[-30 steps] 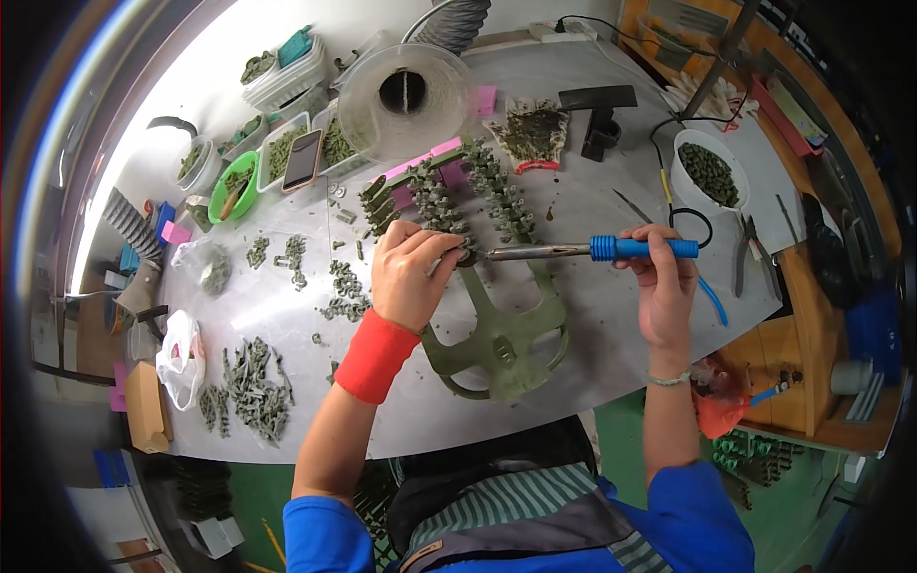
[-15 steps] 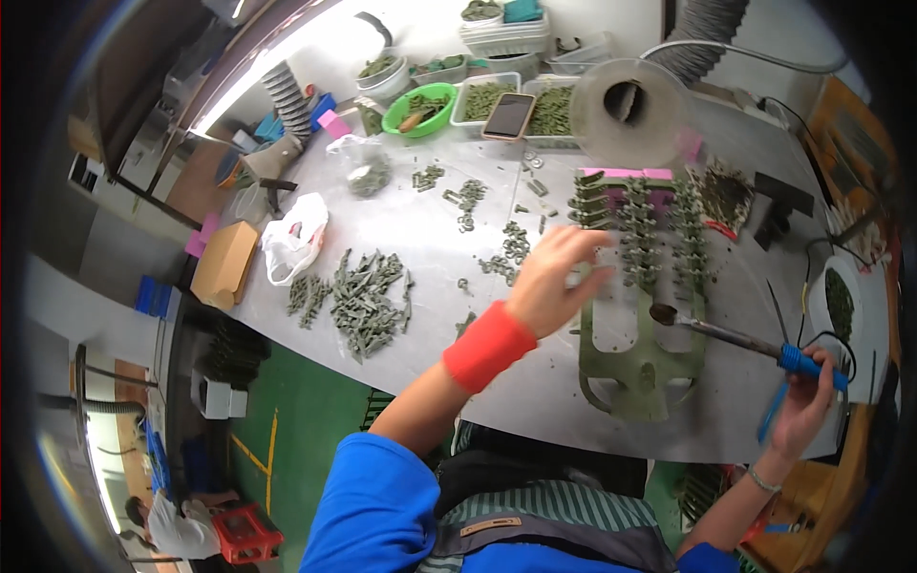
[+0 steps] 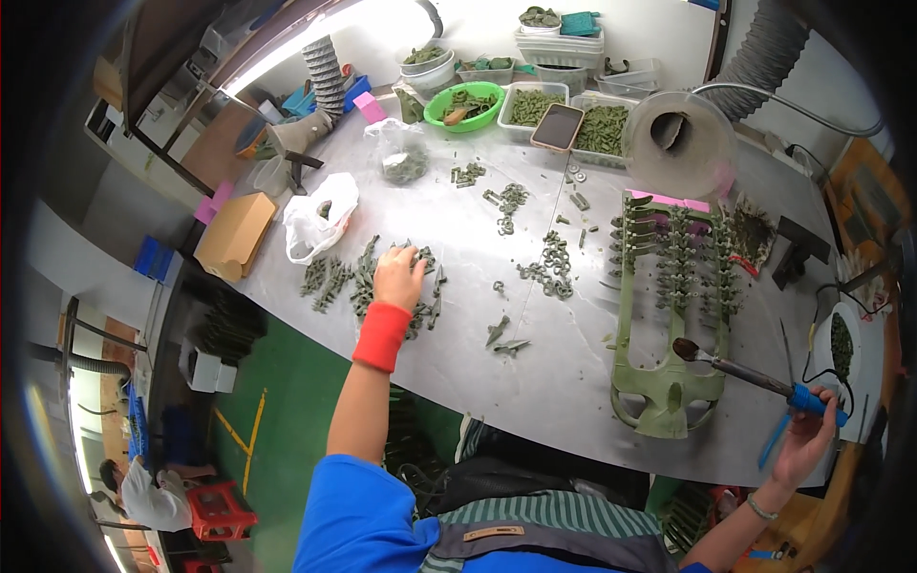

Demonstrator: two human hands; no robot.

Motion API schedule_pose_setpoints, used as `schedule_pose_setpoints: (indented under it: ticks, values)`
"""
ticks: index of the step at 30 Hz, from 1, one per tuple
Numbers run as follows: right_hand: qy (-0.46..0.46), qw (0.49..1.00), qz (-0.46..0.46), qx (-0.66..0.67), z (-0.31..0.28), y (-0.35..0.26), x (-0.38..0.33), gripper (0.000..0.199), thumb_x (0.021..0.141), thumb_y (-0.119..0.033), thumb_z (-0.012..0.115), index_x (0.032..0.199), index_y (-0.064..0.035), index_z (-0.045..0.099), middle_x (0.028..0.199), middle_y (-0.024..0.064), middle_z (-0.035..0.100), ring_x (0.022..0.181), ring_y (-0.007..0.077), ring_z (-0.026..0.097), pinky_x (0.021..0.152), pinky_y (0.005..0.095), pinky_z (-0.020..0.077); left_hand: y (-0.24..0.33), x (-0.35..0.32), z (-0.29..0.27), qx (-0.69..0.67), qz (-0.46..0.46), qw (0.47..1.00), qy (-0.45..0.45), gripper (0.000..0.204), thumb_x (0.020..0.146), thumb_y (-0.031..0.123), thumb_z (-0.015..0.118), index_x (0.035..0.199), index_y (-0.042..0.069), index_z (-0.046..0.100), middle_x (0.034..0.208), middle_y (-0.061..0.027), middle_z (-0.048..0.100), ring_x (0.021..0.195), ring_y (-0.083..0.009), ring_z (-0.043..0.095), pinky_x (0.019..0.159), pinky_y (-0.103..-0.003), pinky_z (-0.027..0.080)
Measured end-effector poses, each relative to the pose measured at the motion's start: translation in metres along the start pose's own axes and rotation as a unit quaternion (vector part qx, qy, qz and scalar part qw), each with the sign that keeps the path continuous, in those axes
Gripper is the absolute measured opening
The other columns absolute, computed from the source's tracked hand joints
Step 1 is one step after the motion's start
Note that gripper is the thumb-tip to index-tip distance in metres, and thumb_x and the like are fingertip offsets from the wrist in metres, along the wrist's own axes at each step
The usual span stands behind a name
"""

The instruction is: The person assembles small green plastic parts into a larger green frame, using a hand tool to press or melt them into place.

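My left hand [image 3: 397, 285], with a red wristband [image 3: 383, 336], lies over a pile of small green wax-like pieces [image 3: 363, 291]; its fingers look apart, the tips partly hidden among them. In my right hand [image 3: 802, 449] is the blue handle of a soldering-iron-like tool [image 3: 755, 374]. Its metal shaft points left and ends in a broad dark tip. Below that tip lies a green frame [image 3: 626, 334], its far half carrying rows of small green parts. A loose cluster of ring-like green pieces [image 3: 549, 269] and two slim pieces [image 3: 511, 346] sit between pile and frame.
A phone [image 3: 558, 127] leans on tubs of green pieces [image 3: 602, 130] beside a green bowl [image 3: 464, 106]. A wide exhaust funnel [image 3: 680, 134] stands behind the frame. Plastic bags [image 3: 320, 218] and a cardboard box [image 3: 237, 236] are at left. Another person [image 3: 153, 495] sits far lower left.
My left hand has moved from beside the frame leftward onto the pile of green pieces. The tool stays in my right hand, and the view has shifted slightly.
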State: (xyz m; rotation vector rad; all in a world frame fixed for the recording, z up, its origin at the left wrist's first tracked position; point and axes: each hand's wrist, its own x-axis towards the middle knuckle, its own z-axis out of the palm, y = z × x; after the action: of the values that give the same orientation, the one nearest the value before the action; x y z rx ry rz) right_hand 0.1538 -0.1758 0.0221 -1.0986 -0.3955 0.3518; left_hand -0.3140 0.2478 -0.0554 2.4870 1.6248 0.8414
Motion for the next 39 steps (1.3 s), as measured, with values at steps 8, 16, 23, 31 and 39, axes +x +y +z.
schedule_pose_setpoints:
  ticks: [8, 16, 23, 31, 39]
  values:
    - [0.039, 0.999, -0.018, -0.019, 0.005, -0.007, -0.010, 0.023, 0.094, -0.029, 0.053, 0.096, -0.0067, 0.059, 0.094, 0.0036, 0.058, 0.085, 0.0090, 0.054, 0.070, 0.0225, 0.0412, -0.001, 0.024, 0.041, 0.224, 0.091, 0.970, 0.035, 0.010, 0.070, 0.020, 0.065, 0.070, 0.010, 0.067, 0.075, -0.0094, 0.064, 0.077, -0.0274, 0.062, 0.071, -0.043, 0.046]
    - [0.037, 0.999, -0.026, -0.030, 0.029, -0.012, -0.014, 0.020, 0.093, -0.023, 0.055, 0.091, -0.0031, 0.058, 0.092, 0.0094, 0.059, 0.076, 0.0125, 0.057, 0.064, 0.0245, 0.0491, 0.078, 0.033, 0.005, -0.475, -0.186, 0.845, -0.159, 0.024, 0.083, 0.012, 0.070, 0.098, -0.006, 0.066, 0.085, -0.0055, 0.068, 0.074, -0.0109, 0.062, 0.069, -0.021, 0.049]
    - [0.047, 0.997, -0.048, -0.025, 0.005, -0.020, -0.014, 0.017, 0.093, -0.018, 0.055, 0.091, -0.0014, 0.059, 0.092, 0.0104, 0.059, 0.081, 0.0149, 0.058, 0.064, 0.0247, 0.0492, 0.245, -0.005, -0.003, -0.491, 0.034, 0.815, -0.306, 0.016, 0.081, 0.001, 0.069, 0.097, -0.002, 0.067, 0.087, -0.0039, 0.067, 0.078, -0.0082, 0.062, 0.070, -0.021, 0.050]
    - [0.071, 0.994, -0.079, -0.022, -0.024, -0.018, -0.003, 0.015, 0.094, -0.013, 0.054, 0.093, 0.0011, 0.059, 0.093, 0.0110, 0.061, 0.085, 0.0165, 0.060, 0.066, 0.0267, 0.0510, 0.362, -0.020, 0.027, -0.429, 0.253, 0.832, -0.244, 0.013, 0.078, 0.000, 0.069, 0.090, 0.001, 0.066, 0.085, -0.0067, 0.064, 0.074, -0.0140, 0.061, 0.065, -0.026, 0.050]
    - [0.050, 0.996, -0.080, 0.001, -0.033, -0.001, 0.009, 0.017, 0.094, -0.013, 0.054, 0.095, 0.0023, 0.060, 0.092, 0.0126, 0.063, 0.075, 0.0167, 0.061, 0.066, 0.0280, 0.0519, 0.395, -0.024, 0.065, -0.301, 0.419, 0.855, -0.050, 0.014, 0.071, 0.009, 0.074, 0.085, 0.009, 0.070, 0.079, -0.0044, 0.065, 0.080, -0.0219, 0.058, 0.072, -0.035, 0.047]
